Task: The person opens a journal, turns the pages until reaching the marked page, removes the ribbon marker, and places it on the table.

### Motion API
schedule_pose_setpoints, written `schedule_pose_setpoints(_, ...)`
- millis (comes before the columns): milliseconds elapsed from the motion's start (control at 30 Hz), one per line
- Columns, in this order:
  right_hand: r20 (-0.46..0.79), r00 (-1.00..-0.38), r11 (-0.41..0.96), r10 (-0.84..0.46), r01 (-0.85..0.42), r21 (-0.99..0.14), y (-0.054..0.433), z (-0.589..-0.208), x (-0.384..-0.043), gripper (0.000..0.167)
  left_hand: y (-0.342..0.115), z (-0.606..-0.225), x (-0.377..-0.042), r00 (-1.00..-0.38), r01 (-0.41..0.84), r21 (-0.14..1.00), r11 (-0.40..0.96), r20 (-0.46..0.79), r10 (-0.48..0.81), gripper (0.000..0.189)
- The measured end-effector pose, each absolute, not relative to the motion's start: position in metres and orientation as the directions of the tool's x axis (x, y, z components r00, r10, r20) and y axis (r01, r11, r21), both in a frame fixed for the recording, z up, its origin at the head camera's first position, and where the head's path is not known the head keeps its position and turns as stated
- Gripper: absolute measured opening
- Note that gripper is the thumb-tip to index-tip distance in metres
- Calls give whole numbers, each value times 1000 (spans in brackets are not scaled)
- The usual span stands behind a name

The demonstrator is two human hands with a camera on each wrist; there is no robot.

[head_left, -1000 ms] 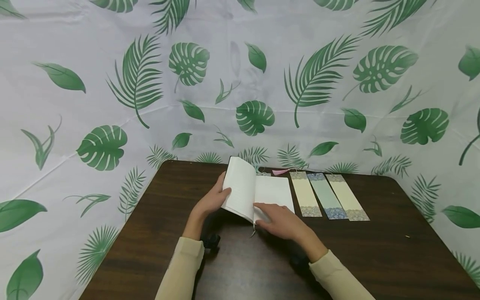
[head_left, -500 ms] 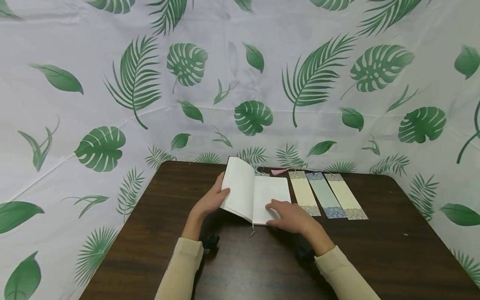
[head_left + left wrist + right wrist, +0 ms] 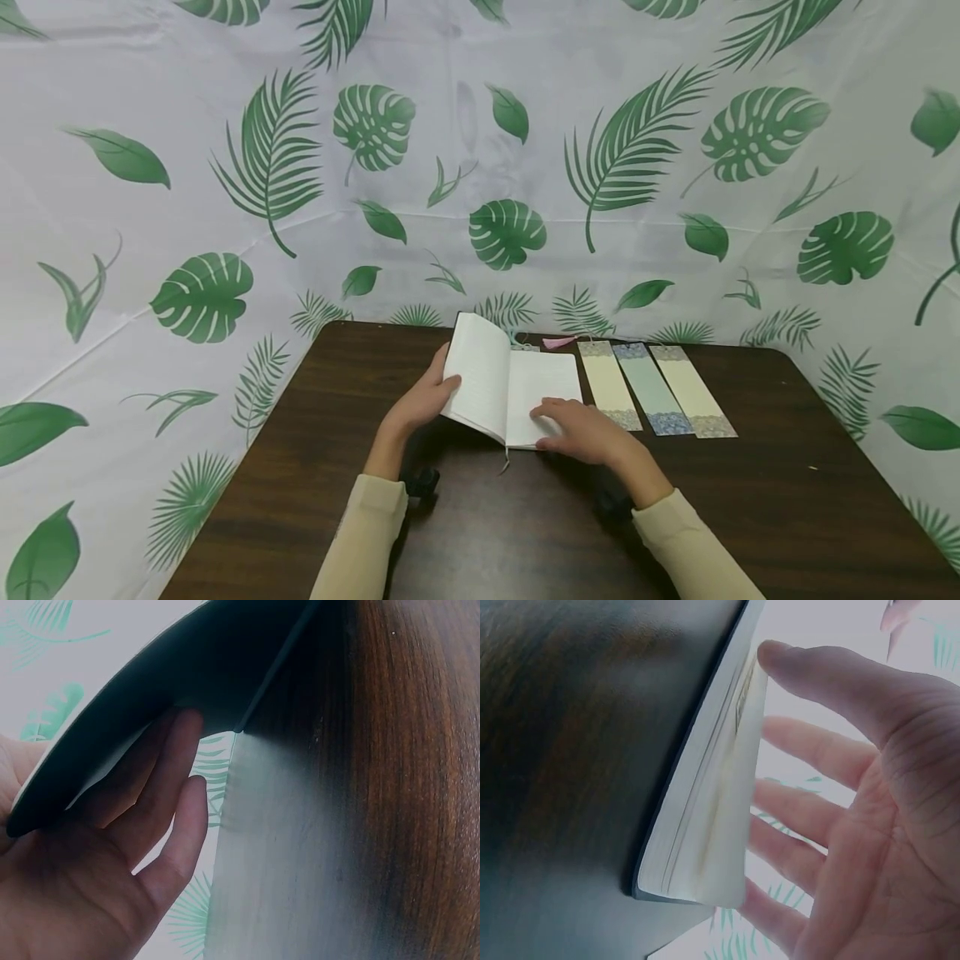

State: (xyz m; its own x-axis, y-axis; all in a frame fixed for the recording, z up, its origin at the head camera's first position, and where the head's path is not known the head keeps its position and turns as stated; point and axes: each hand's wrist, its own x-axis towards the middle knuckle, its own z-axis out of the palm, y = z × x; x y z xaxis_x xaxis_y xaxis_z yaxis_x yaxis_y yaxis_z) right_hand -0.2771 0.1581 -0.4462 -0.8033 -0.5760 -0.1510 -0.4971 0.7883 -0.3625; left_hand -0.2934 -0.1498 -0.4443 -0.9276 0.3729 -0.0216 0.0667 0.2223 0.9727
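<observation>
An open notebook with blank white pages lies on the table. My left hand grips its raised left half, thumb over the page edge and fingers behind the dark cover. On the right page rests my right hand, its fingers loosely bent and spread. The right wrist view has thumb and fingertips along the page stack, where a thin patterned edge shows between the leaves. A ribbon end pokes out at the bottom of the spine.
Right of the notebook lie a cream bookmark, a green-and-blue bookmark and another cream bookmark. A pink tassel sits behind. Another bookmark is mostly hidden by the notebook. A leaf-print cloth hangs behind the dark table.
My right hand has moved right, from beside the spine out onto the right page, and has since stayed nearly still. The left hand keeps holding the raised half in place.
</observation>
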Motion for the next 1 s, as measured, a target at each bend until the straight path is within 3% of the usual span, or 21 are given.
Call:
schedule_pose_setpoints(233,-93,-802,764,-590,-517,-386,161,-442,-275,7,-149,-444,-294,-929,64,973,222,-23,370,73)
schedule_pose_setpoints(733,12,-830,804,-557,-543,-242,157,-437,-275,7,-149,-445,-294,-928,64,972,227,-26,371,73)
schedule_pose_setpoints(833,70,-857,836,-511,-514,-192,158,-436,-277,20,-149,-444,-294,-930,66,973,223,-21,368,73)
schedule_pose_setpoints(1000,184,-906,877,-380,-416,-240,157,-432,-278,68,-149,-443,-294,-930,65,974,216,-19,368,74)
